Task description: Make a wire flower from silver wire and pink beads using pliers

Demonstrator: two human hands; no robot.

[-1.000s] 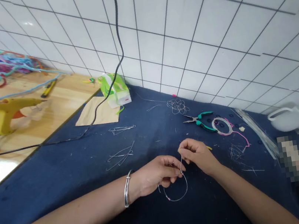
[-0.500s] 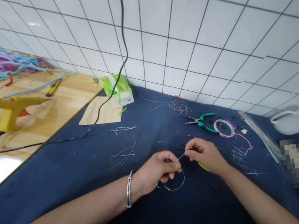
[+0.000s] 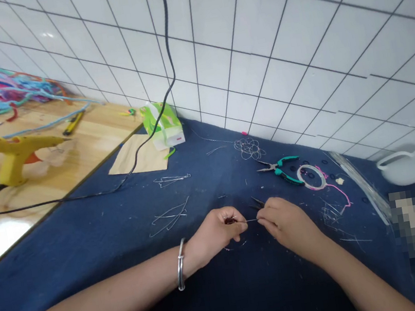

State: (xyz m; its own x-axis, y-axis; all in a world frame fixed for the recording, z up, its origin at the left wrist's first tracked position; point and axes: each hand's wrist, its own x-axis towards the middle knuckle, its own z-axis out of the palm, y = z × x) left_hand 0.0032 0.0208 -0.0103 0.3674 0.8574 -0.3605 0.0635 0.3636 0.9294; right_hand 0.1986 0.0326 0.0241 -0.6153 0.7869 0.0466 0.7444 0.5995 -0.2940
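Observation:
My left hand (image 3: 219,230) is closed, pinching a thin silvery wire (image 3: 252,220) between thumb and forefinger. Part of a wire loop (image 3: 237,246) shows just under its fingers. The wire's other end is pinched by my right hand (image 3: 285,222), so a short straight piece spans the small gap between them. Dark plier tips (image 3: 258,202) poke out behind my right hand; the rest of that tool is hidden. Beyond, teal-handled pliers (image 3: 282,169) lie with jaws apart, beside a flower-shaped bundle of wire loops (image 3: 249,148).
Bent wires (image 3: 170,216) lie to the left on the dark blue cloth (image 3: 126,240). A yellow glue gun (image 3: 20,155) rests on the wooden top, its black cord (image 3: 140,152) crossing the cloth. A white ring (image 3: 311,177) with pink thread and wire scraps (image 3: 332,212) lie right.
My right hand has turned and dropped slightly, bringing the wire between the hands from slanted to nearly level. Less of the loop below my left hand shows, and dark plier tips are more visible.

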